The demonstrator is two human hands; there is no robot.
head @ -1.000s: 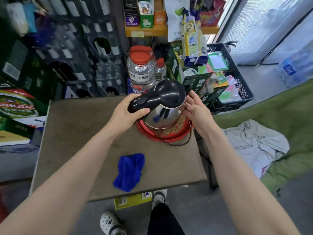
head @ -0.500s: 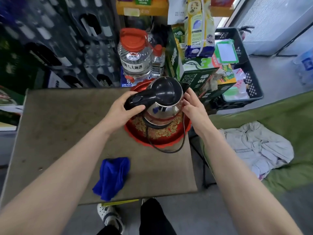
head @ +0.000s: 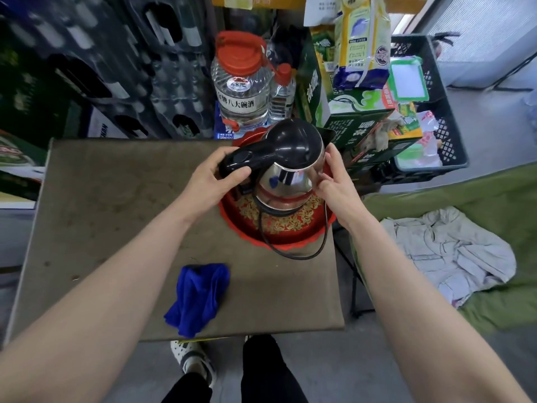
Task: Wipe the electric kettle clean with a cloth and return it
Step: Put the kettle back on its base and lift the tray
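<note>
The electric kettle (head: 286,178), steel-bodied with a black lid and handle, sits over its base on a red patterned tray (head: 287,234) at the table's far right. My left hand (head: 212,181) grips the black handle. My right hand (head: 334,181) rests against the kettle's right side, fingers on the steel wall. A black power cord (head: 302,254) loops off the tray's near edge. A crumpled blue cloth (head: 197,295) lies on the brown table (head: 116,213) near its front edge, apart from both hands.
Behind the tray stand a large clear jug with a red cap (head: 239,80) and a smaller bottle (head: 283,91). Green cartons (head: 357,123) and a black crate (head: 427,112) crowd the right. A green cot with a pale garment (head: 453,251) lies right of the table.
The kettle has come down from a tilted lift onto the tray. Both hands stay on it. The camera view has shifted closer and lower.
</note>
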